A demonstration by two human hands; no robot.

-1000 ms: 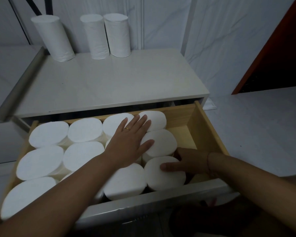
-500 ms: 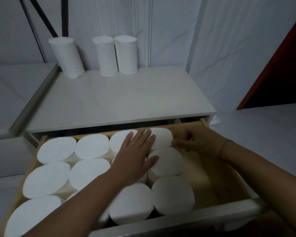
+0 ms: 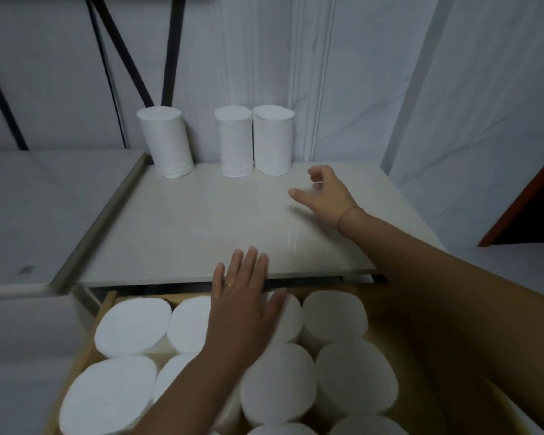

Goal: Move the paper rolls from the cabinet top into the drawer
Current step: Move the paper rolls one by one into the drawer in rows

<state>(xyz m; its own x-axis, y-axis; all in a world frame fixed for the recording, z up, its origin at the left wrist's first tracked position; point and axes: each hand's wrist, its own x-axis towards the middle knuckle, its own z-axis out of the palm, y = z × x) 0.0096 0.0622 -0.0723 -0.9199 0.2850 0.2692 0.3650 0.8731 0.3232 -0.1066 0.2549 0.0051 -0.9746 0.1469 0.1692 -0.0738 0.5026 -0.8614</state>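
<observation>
step in hand: the right hand (image 3: 322,196) reaches over the pale flat cabinet top (image 3: 201,227) toward the three white cylindrical paper rolls (image 3: 234,141) that stand at the back; this looks like the approach before the next pick.
right hand: half open, the fingers curled and spread, it has hold of nothing and is not yet touching any roll.
left hand: the left hand (image 3: 244,304) is flat and open, palm down over the rolls in the light wooden drawer (image 3: 102,312); whether it presses on them or only hovers cannot be told.
how to do it well: it seems best to take the nearest roll, the right one of the touching pair (image 3: 273,139), around the middle of its side and lift it straight up, so the neighbour is not knocked over.
where to put it: the drawer is nearly full; a free strip shows only at its right side, partly hidden by the right arm.
look of the rolls: plain white, soft matt paper, upright; two touch each other, the third (image 3: 165,141) stands apart at the left and appears tilted.
risk: soft paper dents if squeezed too hard.
</observation>
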